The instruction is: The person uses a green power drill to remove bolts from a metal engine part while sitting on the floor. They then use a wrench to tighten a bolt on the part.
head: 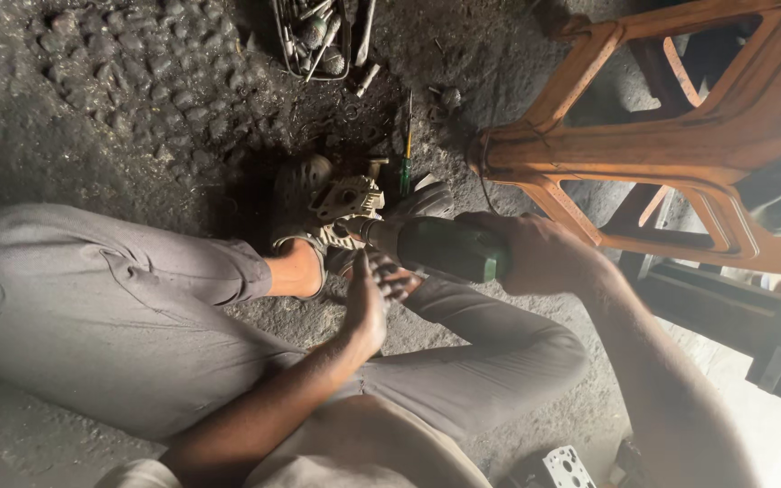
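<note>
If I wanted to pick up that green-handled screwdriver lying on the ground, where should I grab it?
Probably by the green handle of the screwdriver, coming from above. It lies flat on the ground, handle nearest the metal part, thin shaft pointing away; the handle is the thicker end and seems uncovered.

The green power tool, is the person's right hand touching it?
Touching. The head view shows the right hand wrapped around the rear of the green power tool, with no gap between them; its nose points at the metal part held between the feet.
</note>
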A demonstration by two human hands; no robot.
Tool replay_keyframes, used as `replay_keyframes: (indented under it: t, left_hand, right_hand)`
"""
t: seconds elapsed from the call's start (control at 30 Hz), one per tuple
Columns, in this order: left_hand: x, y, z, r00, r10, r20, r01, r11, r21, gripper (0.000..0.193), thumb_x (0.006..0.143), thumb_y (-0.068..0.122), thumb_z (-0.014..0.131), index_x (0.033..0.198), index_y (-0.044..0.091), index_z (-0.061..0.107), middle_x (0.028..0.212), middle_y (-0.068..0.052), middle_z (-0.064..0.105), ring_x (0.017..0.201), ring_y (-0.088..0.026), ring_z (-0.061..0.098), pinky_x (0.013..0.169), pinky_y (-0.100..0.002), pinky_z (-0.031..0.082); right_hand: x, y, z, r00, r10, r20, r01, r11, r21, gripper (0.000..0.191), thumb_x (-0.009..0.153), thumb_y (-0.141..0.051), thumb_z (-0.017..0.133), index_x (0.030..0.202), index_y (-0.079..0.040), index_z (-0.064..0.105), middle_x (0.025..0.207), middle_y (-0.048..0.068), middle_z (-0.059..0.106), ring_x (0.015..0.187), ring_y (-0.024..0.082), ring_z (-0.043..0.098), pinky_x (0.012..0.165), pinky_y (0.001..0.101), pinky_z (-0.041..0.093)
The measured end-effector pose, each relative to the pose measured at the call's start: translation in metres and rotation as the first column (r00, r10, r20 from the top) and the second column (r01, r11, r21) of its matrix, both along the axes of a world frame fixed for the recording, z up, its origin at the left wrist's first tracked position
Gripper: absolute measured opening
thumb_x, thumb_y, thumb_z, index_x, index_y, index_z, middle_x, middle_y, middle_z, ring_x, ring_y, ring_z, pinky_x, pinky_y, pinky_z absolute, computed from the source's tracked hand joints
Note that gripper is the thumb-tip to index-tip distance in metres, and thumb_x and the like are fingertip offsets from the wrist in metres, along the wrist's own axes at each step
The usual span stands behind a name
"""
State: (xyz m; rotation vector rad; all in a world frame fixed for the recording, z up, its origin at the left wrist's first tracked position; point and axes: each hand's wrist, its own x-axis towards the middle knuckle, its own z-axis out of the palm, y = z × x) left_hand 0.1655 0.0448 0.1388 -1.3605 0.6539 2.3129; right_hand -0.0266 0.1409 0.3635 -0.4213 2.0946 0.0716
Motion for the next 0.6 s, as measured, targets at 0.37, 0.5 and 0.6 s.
replay_keyframes:
  t: [0.37, 0.5, 0.6]
  left_hand:
    - [-0.033, -0.064, -0.059, 0.982, -0.178, 0.066, 0.152, 0.946, 0.286, 0.028, 0.089, 0.034, 0.067, 0.094, 0.007, 0.061, 0.085, -0.012, 0.069, 0.07, -0.021, 0.068, 0.067, -0.032, 0.055]
    - [-0.029, -0.06, -0.095, 0.935, -0.347, -0.072, 0.354, 0.91, 0.215, 0.022, 0.082, 0.027, 0.077, 0.087, 0.009, 0.065, 0.077, -0.005, 0.064, 0.06, -0.015, 0.06, 0.058, -0.028, 0.05]
    - [-0.021, -0.053, -0.119, 0.862, -0.494, -0.115, 0.504, 0.858, 0.098, 0.027, 0.08, 0.029, 0.08, 0.085, 0.006, 0.066, 0.074, -0.006, 0.065, 0.059, -0.015, 0.059, 0.057, -0.027, 0.047]
  right_hand:
    - [0.13, -0.011, -0.013, 0.987, 0.163, 0.016, -0.163, 0.975, 0.151, 0.07, 0.071, -0.038, 0.077, 0.131, -0.008, 0.059, 0.086, 0.008, 0.071, 0.08, 0.026, 0.072, 0.069, 0.0422, 0.059]
    - [0.174, -0.021, -0.016, 0.966, -0.054, -0.253, -0.004, 0.975, -0.222, 0.108, 0.06, -0.048, 0.086, 0.149, -0.001, 0.046, 0.086, 0.012, 0.073, 0.082, 0.031, 0.072, 0.072, 0.0448, 0.057]
    - [0.19, -0.015, -0.022, 0.939, -0.051, -0.34, -0.05, 0.959, -0.281, 0.105, 0.055, -0.045, 0.087, 0.144, -0.004, 0.049, 0.089, 0.012, 0.074, 0.086, 0.03, 0.071, 0.075, 0.0441, 0.055]
